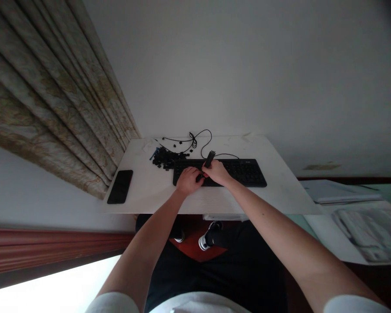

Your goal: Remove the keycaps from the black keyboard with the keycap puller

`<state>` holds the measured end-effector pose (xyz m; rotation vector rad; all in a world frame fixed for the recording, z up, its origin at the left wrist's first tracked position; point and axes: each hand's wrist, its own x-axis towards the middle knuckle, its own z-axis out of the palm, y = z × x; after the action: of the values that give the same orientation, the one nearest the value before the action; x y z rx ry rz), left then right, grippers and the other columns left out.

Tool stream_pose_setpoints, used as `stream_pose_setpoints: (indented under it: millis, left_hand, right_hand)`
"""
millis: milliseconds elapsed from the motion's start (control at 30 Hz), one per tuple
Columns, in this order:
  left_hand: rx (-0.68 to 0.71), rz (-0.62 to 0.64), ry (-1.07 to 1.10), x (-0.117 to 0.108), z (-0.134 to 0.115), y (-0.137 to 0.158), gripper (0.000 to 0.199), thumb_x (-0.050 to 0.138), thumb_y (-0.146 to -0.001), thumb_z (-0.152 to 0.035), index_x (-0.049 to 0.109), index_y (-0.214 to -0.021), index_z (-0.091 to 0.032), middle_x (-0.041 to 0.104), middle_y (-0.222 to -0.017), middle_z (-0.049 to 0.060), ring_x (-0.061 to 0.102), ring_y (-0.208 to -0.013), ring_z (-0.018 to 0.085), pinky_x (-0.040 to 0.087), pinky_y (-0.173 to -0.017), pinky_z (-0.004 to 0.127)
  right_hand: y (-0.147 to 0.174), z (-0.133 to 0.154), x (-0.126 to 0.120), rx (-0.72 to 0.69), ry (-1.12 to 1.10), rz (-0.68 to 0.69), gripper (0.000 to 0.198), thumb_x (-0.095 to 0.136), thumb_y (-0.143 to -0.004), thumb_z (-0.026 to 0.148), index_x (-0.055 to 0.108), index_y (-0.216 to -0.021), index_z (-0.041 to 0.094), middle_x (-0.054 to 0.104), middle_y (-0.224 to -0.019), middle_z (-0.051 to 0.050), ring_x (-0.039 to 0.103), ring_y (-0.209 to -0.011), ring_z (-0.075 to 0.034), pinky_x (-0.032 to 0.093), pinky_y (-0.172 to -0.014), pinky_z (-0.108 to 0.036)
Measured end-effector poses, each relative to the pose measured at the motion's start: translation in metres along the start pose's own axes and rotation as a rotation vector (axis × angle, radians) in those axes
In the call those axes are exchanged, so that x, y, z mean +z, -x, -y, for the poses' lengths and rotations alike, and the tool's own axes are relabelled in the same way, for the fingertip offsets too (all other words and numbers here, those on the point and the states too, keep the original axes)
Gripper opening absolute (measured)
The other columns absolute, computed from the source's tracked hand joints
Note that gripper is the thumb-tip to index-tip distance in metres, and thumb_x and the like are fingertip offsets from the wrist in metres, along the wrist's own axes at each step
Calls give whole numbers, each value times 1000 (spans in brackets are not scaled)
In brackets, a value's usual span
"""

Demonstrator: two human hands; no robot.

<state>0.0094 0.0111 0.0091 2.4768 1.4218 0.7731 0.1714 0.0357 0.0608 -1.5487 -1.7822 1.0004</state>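
A black keyboard [244, 173] lies across the white table, partly covered by both hands. My right hand [217, 171] is closed around a slim black brush-like tool [210, 159], held tilted with its toothed or bristled end up. My left hand [189, 179] rests low over the keyboard's left half, fingers curled in beside the right hand. A small dark piece [199, 177] shows at its fingertips; whether it is a loose key or the tool's lower end, I cannot tell. Just behind the keyboard's left end is a heap of loose black keycaps [164, 157].
A black phone [120, 187] lies at the table's left edge. The keyboard's thin cable [211, 134] loops near the wall, with a few stray keycaps around it. A patterned curtain [68, 78] hangs at left. Papers [342, 191] lie on a lower surface at right.
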Motion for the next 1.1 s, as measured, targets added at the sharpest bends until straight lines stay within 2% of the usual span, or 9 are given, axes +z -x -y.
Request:
stream_pose_setpoints:
  millis: [367, 833, 967, 1100]
  left_hand:
    - [-13, 39, -26, 0, 4, -2, 22, 64, -92, -38, 70, -102, -20, 66, -101, 6, 58, -100, 24, 48, -91, 39]
    - [-41, 46, -52, 2, 3, -1, 27, 58, -95, -45, 71, -100, -22, 66, -95, 6, 58, -95, 23, 48, -88, 38]
    - [-41, 23, -36, 4, 4, 0, 25, 58, -96, -41, 71, -103, -22, 68, -97, 5, 59, -98, 23, 48, -92, 38]
    - [-35, -9, 14, 6, 6, 1, 24, 58, -97, -37, 70, -109, -22, 70, -103, 5, 61, -101, 21, 49, -96, 38]
  right_hand:
    - [-2, 3, -2, -136, 38, 85, 9, 59, -80, 13, 66, -75, 16, 68, -61, -1, 65, -55, -13, 45, -53, -19]
    - [7, 11, -3, -250, 167, 52, 11, 60, -80, 16, 67, -72, 17, 68, -64, -1, 62, -58, -13, 43, -57, -22]
    - [-4, 43, -23, -264, 67, 3, 16, 55, -86, 18, 67, -75, 16, 67, -62, -2, 65, -58, -14, 47, -58, -22]
    - [-31, 87, -53, -298, 181, -31, 7, 66, -80, 17, 69, -76, 13, 66, -59, -2, 65, -56, -13, 49, -59, -21]
